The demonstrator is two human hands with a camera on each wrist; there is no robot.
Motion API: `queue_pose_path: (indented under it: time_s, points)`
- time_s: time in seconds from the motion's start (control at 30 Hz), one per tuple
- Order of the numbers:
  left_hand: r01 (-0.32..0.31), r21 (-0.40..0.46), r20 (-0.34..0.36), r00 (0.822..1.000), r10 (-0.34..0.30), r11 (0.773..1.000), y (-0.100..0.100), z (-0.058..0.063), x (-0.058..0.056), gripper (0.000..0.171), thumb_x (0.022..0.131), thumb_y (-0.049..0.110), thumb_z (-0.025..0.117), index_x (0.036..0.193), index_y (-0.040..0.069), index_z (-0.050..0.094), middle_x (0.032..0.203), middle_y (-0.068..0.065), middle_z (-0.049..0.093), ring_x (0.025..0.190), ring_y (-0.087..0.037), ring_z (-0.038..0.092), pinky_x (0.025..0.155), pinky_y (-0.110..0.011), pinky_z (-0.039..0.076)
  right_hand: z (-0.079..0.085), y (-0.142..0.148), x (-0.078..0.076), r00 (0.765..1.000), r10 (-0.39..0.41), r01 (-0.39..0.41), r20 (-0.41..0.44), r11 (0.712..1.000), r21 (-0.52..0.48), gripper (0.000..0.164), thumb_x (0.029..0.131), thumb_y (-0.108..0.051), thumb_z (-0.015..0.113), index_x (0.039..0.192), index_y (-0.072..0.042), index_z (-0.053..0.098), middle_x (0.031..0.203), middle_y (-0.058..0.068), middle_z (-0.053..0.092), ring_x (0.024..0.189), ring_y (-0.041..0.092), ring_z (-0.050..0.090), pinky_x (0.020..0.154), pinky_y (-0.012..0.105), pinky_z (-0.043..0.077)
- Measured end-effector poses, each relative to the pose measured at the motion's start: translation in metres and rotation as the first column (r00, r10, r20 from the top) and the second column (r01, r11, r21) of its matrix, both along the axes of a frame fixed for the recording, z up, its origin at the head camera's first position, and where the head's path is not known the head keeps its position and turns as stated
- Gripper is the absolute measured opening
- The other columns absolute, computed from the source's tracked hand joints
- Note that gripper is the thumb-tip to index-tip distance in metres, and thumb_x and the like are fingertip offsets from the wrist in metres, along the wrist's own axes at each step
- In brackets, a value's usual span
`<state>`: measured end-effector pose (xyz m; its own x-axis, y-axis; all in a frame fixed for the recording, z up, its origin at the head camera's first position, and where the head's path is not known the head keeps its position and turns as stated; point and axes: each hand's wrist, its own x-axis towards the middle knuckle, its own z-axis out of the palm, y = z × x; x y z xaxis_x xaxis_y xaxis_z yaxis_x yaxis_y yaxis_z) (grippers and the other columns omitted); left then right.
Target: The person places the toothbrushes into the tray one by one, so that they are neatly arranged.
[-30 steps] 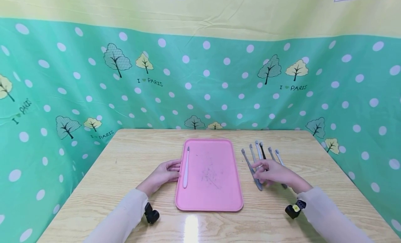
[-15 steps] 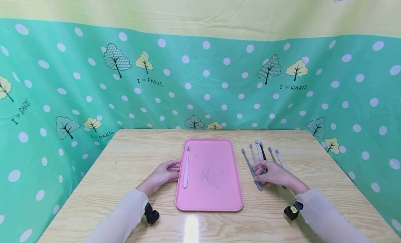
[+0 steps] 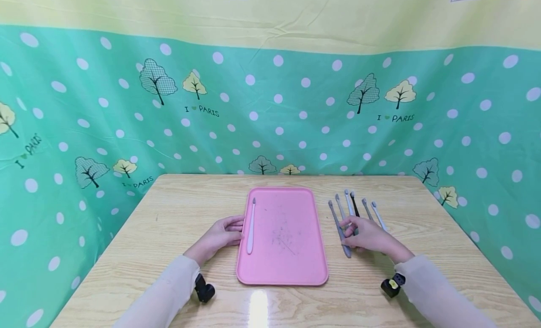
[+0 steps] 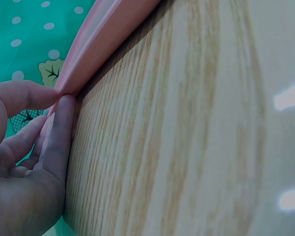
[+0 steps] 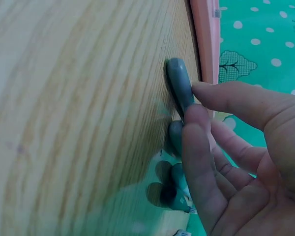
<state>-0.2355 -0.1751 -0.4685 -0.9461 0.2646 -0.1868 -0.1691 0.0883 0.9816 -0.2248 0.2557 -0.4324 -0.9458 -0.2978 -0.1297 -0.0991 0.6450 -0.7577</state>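
In the head view, a pink tray lies on the wooden table with one pale toothbrush along its left side. My left hand holds the tray's left edge; in the left wrist view its fingertips meet at the pink rim. To the right of the tray, my right hand pinches a dark grey toothbrush low on its handle. The right wrist view shows that handle between thumb and finger, its rounded end close over the wood. Beyond it several other toothbrushes lie partly hidden under the hand.
Fanned out at the right are a black toothbrush, a white toothbrush and several others, heads toward the back. A green dotted curtain hangs behind the wooden table. Each wrist carries a small black camera.
The dark grey toothbrush has swung slightly, its handle end to the left and its head a little right, with my right hand closing on it. The left hand and tray have not moved.
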Motion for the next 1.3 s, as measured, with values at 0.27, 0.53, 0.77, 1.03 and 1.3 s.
queue_pose_path:
  time_s: [0.27,0.53,0.77,1.03,1.3]
  points:
    - [0.020,0.010,-0.006,1.000,-0.020,1.000,-0.002,-0.001,0.000,0.064,0.091,-0.006,0.065,0.149,-0.006,0.039,0.140,-0.025,0.050,0.115,-0.026,0.060,0.092,-0.038,0.058,0.001,-0.005,0.001,0.999,-0.034,0.034,-0.014,0.999,0.037,0.048,0.082,-0.004,0.079,0.126,0.001,0.059,0.092,0.009,0.059,0.064,0.020,0.062,0.054,0.033,0.060]
    - [0.018,0.012,-0.001,1.000,-0.018,1.000,-0.001,0.000,0.000,0.064,0.090,-0.006,0.065,0.149,-0.006,0.039,0.140,-0.026,0.050,0.117,-0.028,0.059,0.093,-0.038,0.058,0.000,-0.011,-0.001,0.998,-0.038,0.043,-0.050,0.994,0.100,0.048,0.083,-0.006,0.079,0.126,0.002,0.058,0.079,0.004,0.063,0.058,0.018,0.061,0.050,0.030,0.059]
    - [0.010,0.003,0.000,1.000,-0.010,1.000,-0.001,0.001,0.000,0.064,0.090,-0.006,0.065,0.149,-0.006,0.039,0.139,-0.025,0.050,0.116,-0.027,0.060,0.092,-0.038,0.058,0.000,-0.016,-0.001,0.998,-0.054,0.059,-0.039,0.990,0.132,0.052,0.084,-0.010,0.080,0.129,0.003,0.057,0.071,0.004,0.061,0.055,0.018,0.061,0.050,0.031,0.058]
    - [0.011,0.005,0.000,1.000,-0.011,1.000,-0.001,0.001,0.001,0.064,0.091,-0.006,0.065,0.149,-0.006,0.039,0.139,-0.026,0.050,0.117,-0.028,0.059,0.093,-0.038,0.058,0.000,-0.019,-0.001,0.999,-0.041,0.043,-0.018,0.990,0.137,0.061,0.085,-0.012,0.079,0.136,0.008,0.052,0.068,0.005,0.062,0.053,0.018,0.061,0.050,0.031,0.058]
    - [0.011,0.004,-0.003,1.000,-0.011,1.000,0.000,0.000,0.001,0.064,0.090,-0.006,0.065,0.149,-0.006,0.039,0.139,-0.025,0.050,0.116,-0.027,0.060,0.092,-0.037,0.058,0.002,-0.021,-0.001,1.000,-0.006,0.007,-0.006,0.990,0.139,0.065,0.086,-0.014,0.078,0.138,0.013,0.048,0.064,0.004,0.062,0.050,0.018,0.061,0.049,0.029,0.058]
